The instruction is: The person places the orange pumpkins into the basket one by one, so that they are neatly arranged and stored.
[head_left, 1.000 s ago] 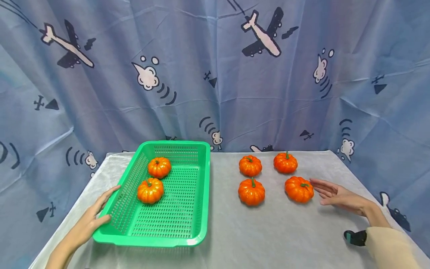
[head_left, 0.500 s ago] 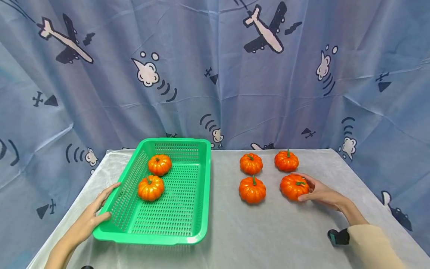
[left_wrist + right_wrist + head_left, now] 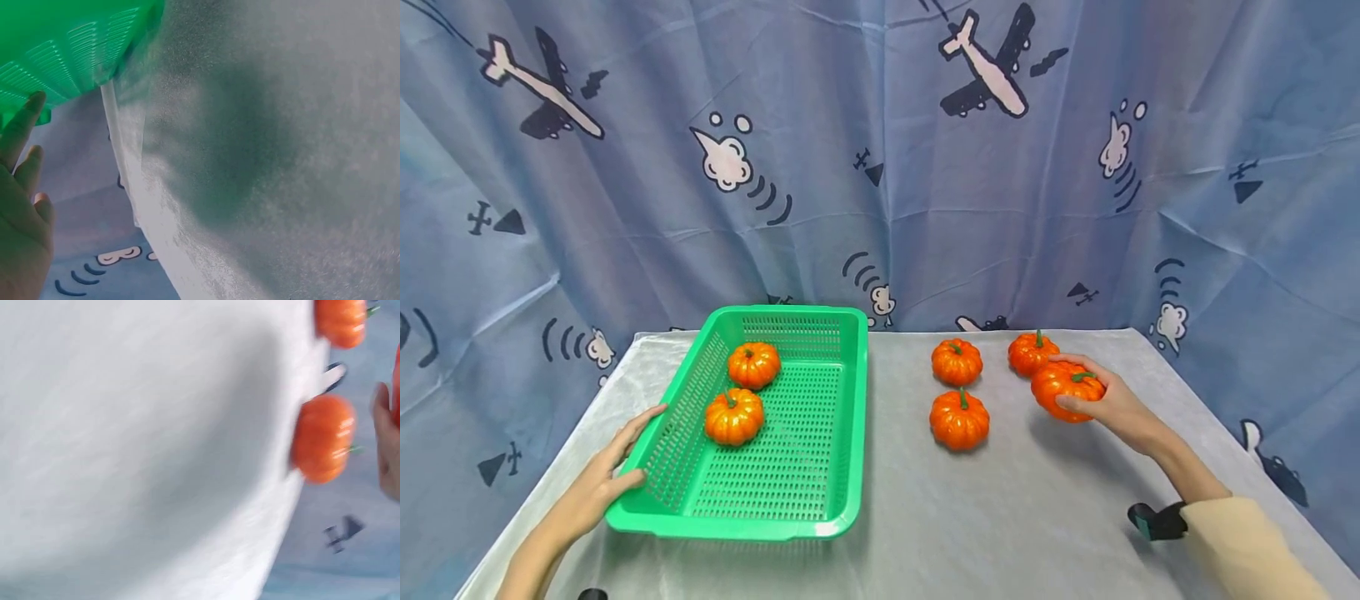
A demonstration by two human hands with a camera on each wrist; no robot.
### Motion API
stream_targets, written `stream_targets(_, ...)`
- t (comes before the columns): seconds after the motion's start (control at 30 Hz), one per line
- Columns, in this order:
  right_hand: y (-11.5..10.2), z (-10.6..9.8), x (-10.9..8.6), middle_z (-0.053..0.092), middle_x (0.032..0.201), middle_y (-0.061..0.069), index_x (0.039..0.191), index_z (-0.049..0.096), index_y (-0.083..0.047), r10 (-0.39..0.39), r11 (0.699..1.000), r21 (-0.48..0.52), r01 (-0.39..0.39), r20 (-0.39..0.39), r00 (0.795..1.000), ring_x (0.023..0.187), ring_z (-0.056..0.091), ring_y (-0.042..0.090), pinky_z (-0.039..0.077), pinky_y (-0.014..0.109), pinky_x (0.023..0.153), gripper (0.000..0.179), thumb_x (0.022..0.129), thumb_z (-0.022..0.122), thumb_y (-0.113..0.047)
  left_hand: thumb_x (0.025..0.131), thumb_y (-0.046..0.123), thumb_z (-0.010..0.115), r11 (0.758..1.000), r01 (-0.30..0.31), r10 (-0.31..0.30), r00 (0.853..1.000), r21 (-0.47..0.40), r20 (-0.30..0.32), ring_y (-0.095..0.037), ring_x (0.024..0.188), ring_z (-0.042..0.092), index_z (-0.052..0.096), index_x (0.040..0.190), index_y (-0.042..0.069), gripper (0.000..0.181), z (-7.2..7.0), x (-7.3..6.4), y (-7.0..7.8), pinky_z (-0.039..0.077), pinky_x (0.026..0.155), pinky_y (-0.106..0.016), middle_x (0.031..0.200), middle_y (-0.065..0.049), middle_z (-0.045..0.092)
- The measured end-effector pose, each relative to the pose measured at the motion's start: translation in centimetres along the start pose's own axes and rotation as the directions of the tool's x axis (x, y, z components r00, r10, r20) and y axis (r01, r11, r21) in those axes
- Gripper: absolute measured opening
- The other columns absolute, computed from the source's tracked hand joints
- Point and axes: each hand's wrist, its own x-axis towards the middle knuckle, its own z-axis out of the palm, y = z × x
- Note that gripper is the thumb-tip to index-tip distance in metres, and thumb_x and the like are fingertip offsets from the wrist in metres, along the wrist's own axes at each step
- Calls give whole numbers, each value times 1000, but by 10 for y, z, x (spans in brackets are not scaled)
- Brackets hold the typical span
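Note:
My right hand (image 3: pixel 1116 408) grips a small orange pumpkin (image 3: pixel 1060 392) with a green stem, thumb at its near side and fingers over the far side. It hangs above the table, its shadow below. In the right wrist view, only part of the right hand (image 3: pixel 390 447) and a sliver of the pumpkin show at the edge. My left hand (image 3: pixel 591 492) rests against the left side of a green plastic basket (image 3: pixel 733 529), fingers extended along the rim. Two pumpkins, one at the back (image 3: pixel 754 365) and one in front (image 3: pixel 734 417), sit inside it. In the left wrist view, a fingertip touches the basket's slotted outer wall (image 3: pixel 81 50).
Three more pumpkins stand on the white-covered table (image 3: pixel 970 525): one at back centre (image 3: pixel 957 362), one before it (image 3: pixel 959 421), and one at back right (image 3: pixel 1030 354), partly behind the held one. A blue printed curtain (image 3: pixel 820 167) hangs behind the table.
My right hand has come in from the right, taken hold of the front right pumpkin and lifted it off the table. My left hand stays at the basket.

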Motion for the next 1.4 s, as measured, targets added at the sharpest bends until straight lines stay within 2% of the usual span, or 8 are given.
stream_targets(0.17, -36, 6, 3, 45, 120, 1, 136, 41, -17, -31, 999, -27, 29, -52, 998, 101, 50, 13, 52, 24, 78, 49, 91, 62, -18, 80, -6, 51, 999, 39, -39, 999, -5, 17, 13, 129, 22, 26, 152, 16, 80, -1, 0, 1, 22, 92, -3, 152, -15, 29)
stream_targets(0.27, -56, 15, 4, 45, 121, 3, 136, 41, -17, -26, 1000, -9, 26, -63, 998, 101, 50, 14, 52, 23, 79, 50, 91, 63, -18, 80, -6, 51, 999, 47, -47, 999, -10, 20, 12, 129, 23, 27, 152, 16, 79, -1, -1, 2, 22, 93, -4, 151, -22, 29)
stream_targets(0.47, -92, 36, 6, 47, 119, 2, 133, 45, -22, -43, 994, 94, 49, -60, 997, 101, 50, 18, 53, 25, 78, 47, 90, 65, -15, 81, -5, 50, 998, 61, -61, 998, -9, 21, 12, 127, 23, 27, 152, 17, 78, 0, -2, 2, 23, 93, -6, 151, -19, 29)
stream_targets(0.67, -131, 57, 12, 46, 122, 7, 132, 46, -23, -79, 982, 167, 87, -54, 995, 102, 50, 23, 55, 28, 75, 48, 89, 65, -13, 80, -5, 51, 999, 54, -54, 998, 6, 6, 13, 125, 27, 28, 152, 18, 79, -1, -3, 2, 26, 89, -4, 150, -19, 32)
stream_targets(0.9, -171, 85, 26, 44, 125, 10, 132, 47, -21, -79, 972, 223, 77, 3, 997, 106, 48, 28, 53, 29, 77, 49, 87, 67, -13, 80, -5, 52, 999, 44, -44, 999, -3, 2, 10, 128, 25, 29, 152, 18, 79, 0, -1, 1, 24, 92, -3, 151, -18, 31)
stream_targets(0.97, -179, 94, 30, 44, 125, 11, 132, 47, -18, -83, 966, 246, 76, 18, 996, 107, 47, 29, 53, 29, 80, 50, 87, 67, -12, 80, -5, 51, 999, 49, -49, 999, -11, 7, 9, 130, 23, 29, 152, 19, 79, 0, 0, 1, 23, 94, -4, 152, -18, 30)
stream_targets(1.13, -194, 116, 40, 45, 123, 12, 134, 46, -15, -79, 962, 265, 61, 56, 995, 104, 48, 30, 53, 30, 77, 53, 86, 67, -12, 81, -3, 51, 997, 77, -77, 997, -12, 12, 7, 130, 23, 29, 152, 20, 78, 0, 0, 2, 23, 94, -6, 153, -15, 29)
stream_targets(1.4, -212, 142, 52, 48, 125, 11, 133, 48, -16, -142, 949, 298, 102, 117, 983, 105, 48, 32, 53, 33, 77, 53, 84, 69, -14, 81, -4, 51, 998, 68, -67, 998, -15, 11, 6, 131, 21, 29, 152, 20, 78, -1, 0, 2, 22, 95, -6, 153, -16, 28)
